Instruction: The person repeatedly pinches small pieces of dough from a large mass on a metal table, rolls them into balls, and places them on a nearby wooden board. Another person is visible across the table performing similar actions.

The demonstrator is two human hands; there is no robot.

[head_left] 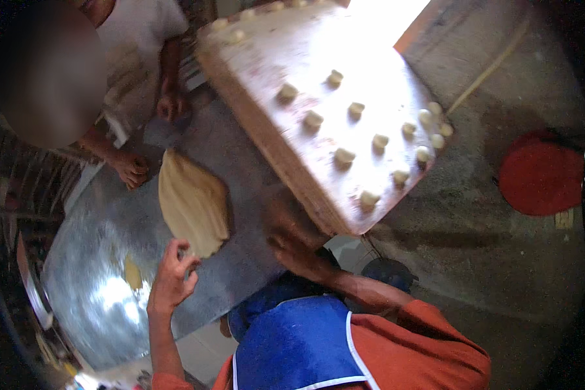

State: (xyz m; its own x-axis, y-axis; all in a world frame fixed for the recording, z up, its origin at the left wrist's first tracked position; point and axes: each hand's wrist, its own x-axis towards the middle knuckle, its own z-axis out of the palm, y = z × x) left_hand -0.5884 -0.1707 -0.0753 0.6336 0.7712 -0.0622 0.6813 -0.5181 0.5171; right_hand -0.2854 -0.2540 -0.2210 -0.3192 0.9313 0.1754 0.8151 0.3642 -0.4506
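- Dough sheet (193, 201), thin and pale yellow, is lying stretched on the metal table (104, 247), one end hanging at the left hand.
- Left hand (173, 278) is pinching the near edge of the sheet between thumb and fingers, a narrow hold on a corner only.
- Right hand (292, 235) is gripping the low corner of the wooden board (318, 123), fingers curling under its edge; the board is tilting steeply above the table.
- Dough balls (344, 156) are sitting in loose rows on the floured board, several right beside its far edge.
- Another person's hands (131, 169) are resting on the table just beyond the sheet.
- Small dough scrap (132, 273) is lying on the metal near the left wrist.
- Risks, as I judge them: with the board leaning like this, the balls could be sliding or rolling off onto the floor; a one-handed corner hold could be slipping; pinching so thin a sheet at one edge could be tearing it.
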